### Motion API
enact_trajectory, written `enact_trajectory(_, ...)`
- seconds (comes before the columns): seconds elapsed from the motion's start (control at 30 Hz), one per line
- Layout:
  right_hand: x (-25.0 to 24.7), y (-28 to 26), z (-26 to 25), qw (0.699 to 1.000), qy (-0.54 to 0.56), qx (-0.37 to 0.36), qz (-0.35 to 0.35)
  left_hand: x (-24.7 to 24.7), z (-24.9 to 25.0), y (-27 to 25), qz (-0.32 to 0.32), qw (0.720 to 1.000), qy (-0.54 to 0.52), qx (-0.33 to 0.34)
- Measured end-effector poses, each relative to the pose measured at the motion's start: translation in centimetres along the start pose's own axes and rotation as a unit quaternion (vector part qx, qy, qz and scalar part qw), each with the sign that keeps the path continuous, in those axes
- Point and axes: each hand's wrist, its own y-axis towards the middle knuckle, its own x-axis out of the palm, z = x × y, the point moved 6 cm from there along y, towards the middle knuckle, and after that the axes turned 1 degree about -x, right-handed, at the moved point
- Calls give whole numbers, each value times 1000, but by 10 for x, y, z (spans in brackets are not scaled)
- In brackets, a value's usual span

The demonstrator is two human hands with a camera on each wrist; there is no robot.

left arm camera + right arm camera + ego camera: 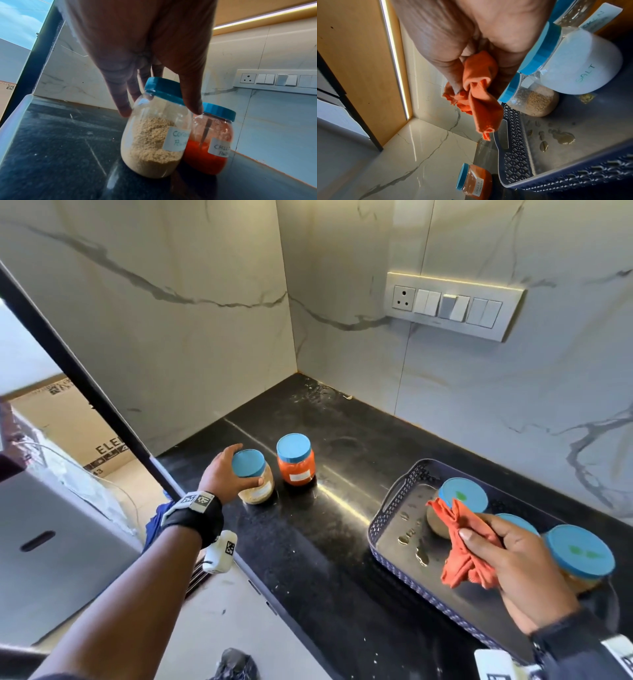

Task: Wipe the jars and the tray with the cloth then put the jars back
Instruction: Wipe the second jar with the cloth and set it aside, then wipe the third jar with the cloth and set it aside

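Left hand (222, 474) grips the upright coriander jar (154, 135) on the table (308, 542), chilli jar (295, 460) just right of it. Right hand (513, 559) clutches the cloth (462, 546) over the wet tray (390, 501); three jars stand beneath and beyond it, nearest this hand.

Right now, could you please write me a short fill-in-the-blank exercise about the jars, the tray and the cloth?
1. The left hand grips the tan powder jar just below its ____ lid.
2. The right hand holds an ____ cloth.
3. The chilli jar stands on the ____, outside the tray.
4. The tray floor shows ____ droplets.

Missing words: blue; orange; counter; liquid
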Motion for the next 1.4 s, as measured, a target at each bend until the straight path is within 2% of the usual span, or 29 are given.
enact_trajectory(0.13, -1, 0, 1, 1000, 3, -10, -1, -1, 2, -7, 0, 999, -32, -17)
enact_trajectory(0.27, -1, -3, 0, 1000, 13, -20, 6, -11, 17, -34, 52, 995, -84, -20)
enact_trajectory(0.4, 1, -5, -1, 1000, 21, -18, 11, -14, 61, -79, 162, 979, -98, 72)
enact_trajectory(0.47, -1, -8, 0, 999, 16, -23, 18, 0, 92, -101, 172, 969, -139, 109)
enact_trajectory(0.63, -38, -25, 6, 997, 26, -19, 68, 67, 180, -133, 63, 955, -170, 233)
enact_trajectory(0.87, -124, -63, 13, 978, 42, -21, 201, 137, 284, -164, -54, 923, -147, 351)
enact_trajectory(1.1, -167, -95, 21, 955, 87, -17, 284, 174, 321, -192, -117, 910, -71, 391)
enact_trajectory(1.2, -165, -102, 21, 957, 98, -17, 273, 188, 328, -201, -163, 905, 1, 393)
enact_trajectory(1.4, -152, -105, 16, 958, 99, -10, 269, 213, 345, -208, -230, 873, 129, 410)
